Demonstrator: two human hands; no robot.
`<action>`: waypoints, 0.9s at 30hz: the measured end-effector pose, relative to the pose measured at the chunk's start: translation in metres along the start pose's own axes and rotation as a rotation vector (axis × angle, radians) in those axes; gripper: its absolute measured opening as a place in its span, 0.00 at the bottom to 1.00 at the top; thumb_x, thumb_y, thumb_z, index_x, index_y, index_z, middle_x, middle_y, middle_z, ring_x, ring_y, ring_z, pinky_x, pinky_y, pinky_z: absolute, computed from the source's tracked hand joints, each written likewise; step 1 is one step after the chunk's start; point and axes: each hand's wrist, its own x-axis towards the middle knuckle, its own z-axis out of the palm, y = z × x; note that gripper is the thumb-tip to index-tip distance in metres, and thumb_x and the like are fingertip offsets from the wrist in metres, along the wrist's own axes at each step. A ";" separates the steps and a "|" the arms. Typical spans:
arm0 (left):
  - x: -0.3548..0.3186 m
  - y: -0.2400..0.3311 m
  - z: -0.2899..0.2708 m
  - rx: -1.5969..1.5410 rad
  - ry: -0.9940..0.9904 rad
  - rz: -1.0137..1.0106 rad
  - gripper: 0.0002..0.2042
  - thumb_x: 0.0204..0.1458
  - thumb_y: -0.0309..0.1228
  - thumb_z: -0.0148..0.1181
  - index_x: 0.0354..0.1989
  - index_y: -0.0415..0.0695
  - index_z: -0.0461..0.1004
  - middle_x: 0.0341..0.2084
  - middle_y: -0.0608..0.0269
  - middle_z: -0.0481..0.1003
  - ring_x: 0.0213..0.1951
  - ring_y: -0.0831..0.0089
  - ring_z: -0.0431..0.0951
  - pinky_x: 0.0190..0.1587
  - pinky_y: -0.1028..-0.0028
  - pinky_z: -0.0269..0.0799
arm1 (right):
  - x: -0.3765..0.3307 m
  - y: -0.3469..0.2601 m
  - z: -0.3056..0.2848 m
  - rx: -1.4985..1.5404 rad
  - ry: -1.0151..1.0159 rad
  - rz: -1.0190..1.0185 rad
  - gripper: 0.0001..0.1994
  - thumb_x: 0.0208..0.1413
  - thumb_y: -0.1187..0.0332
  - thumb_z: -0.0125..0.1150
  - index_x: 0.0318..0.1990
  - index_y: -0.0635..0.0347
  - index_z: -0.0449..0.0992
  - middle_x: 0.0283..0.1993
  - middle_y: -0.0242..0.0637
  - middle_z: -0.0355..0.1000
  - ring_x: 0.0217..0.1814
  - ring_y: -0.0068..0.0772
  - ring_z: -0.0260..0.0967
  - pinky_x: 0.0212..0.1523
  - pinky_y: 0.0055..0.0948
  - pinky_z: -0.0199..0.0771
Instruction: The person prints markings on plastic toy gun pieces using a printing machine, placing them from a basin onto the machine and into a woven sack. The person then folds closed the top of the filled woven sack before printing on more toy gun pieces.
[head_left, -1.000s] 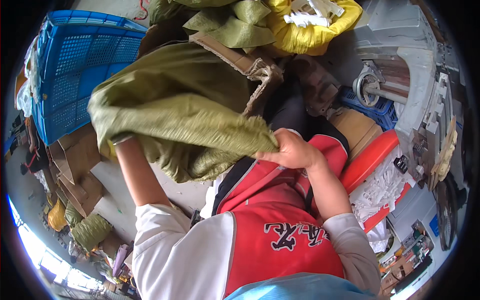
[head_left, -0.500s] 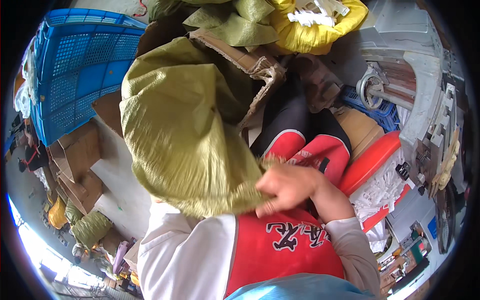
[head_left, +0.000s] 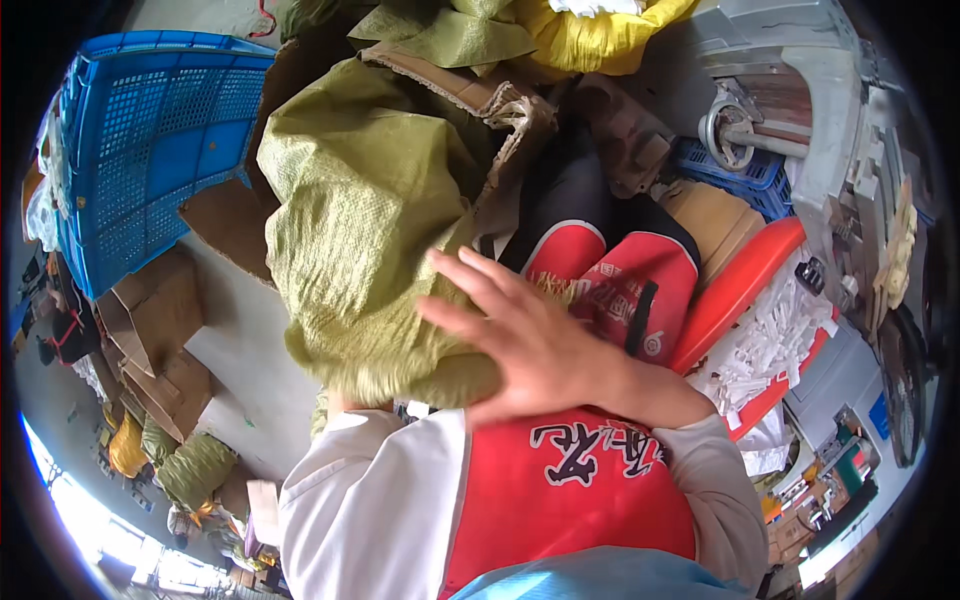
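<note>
Now right hand (head_left: 530, 345) flat against raised green sack (head_left: 365, 230)

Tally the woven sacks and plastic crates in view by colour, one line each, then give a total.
Olive-green woven sack, large one under the right hand: 1
Olive-green woven sack, folded at the top: 1
Yellow woven sack: 1
Large blue plastic mesh crate on the left: 1
Small blue plastic crate on the right: 1
Total: 5

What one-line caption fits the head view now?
Right hand, open, pressing an olive woven sack against the chest, beside a blue plastic crate; left hand hidden under the sack.
</note>
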 end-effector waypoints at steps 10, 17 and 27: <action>-0.020 0.058 0.002 -0.194 -0.081 0.091 0.20 0.64 0.37 0.49 0.60 0.42 0.70 0.50 0.63 0.77 0.52 0.69 0.76 0.59 0.66 0.68 | 0.019 0.001 0.018 0.663 -0.230 -0.130 0.33 0.54 0.61 0.70 0.65 0.60 0.63 0.54 0.49 0.75 0.54 0.48 0.76 0.55 0.39 0.75; -0.033 0.139 0.025 -0.371 -0.248 0.198 0.20 0.63 0.37 0.48 0.61 0.42 0.69 0.51 0.62 0.77 0.53 0.68 0.76 0.59 0.65 0.68 | 0.008 0.121 -0.015 0.638 0.584 0.422 0.06 0.63 0.72 0.59 0.45 0.62 0.77 0.39 0.28 0.77 0.42 0.14 0.68 0.46 0.21 0.71; 0.247 0.115 0.109 0.948 -0.535 0.644 0.24 0.60 0.36 0.45 0.65 0.43 0.65 0.65 0.60 0.67 0.66 0.61 0.64 0.72 0.59 0.51 | 0.072 0.253 -0.038 -0.084 0.655 0.511 0.14 0.63 0.58 0.58 0.45 0.61 0.74 0.38 0.54 0.78 0.44 0.61 0.75 0.40 0.44 0.75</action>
